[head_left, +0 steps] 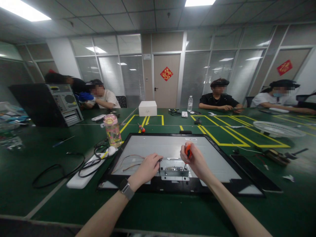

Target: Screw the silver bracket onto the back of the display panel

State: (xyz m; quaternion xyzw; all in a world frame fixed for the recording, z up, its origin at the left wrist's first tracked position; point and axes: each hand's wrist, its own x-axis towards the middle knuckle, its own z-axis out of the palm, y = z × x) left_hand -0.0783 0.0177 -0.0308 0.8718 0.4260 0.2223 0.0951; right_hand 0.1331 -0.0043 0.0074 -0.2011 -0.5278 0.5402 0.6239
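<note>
A flat display panel [140, 144] with a black frame lies face-down or face-up, I cannot tell which, on the green table before me. A silver metal bracket [172, 174] sits at the panel's near middle. My left hand [149, 166], with a watch on the wrist, has its fingers closed against the bracket's left end. An orange-handled screwdriver [189, 150] is gripped in my right hand [197, 161], held upright with its shaft down at the bracket's right part. The tip is too small to make out. Thin wires [128, 164] lie left of the bracket.
Left of the panel are a water bottle [112, 130], a white power strip [81, 174] with black cable and a computer case [41, 103]. A red screwdriver [141, 127] and white box [147, 108] lie beyond. A black panel [255, 172] lies right. Several people sit opposite.
</note>
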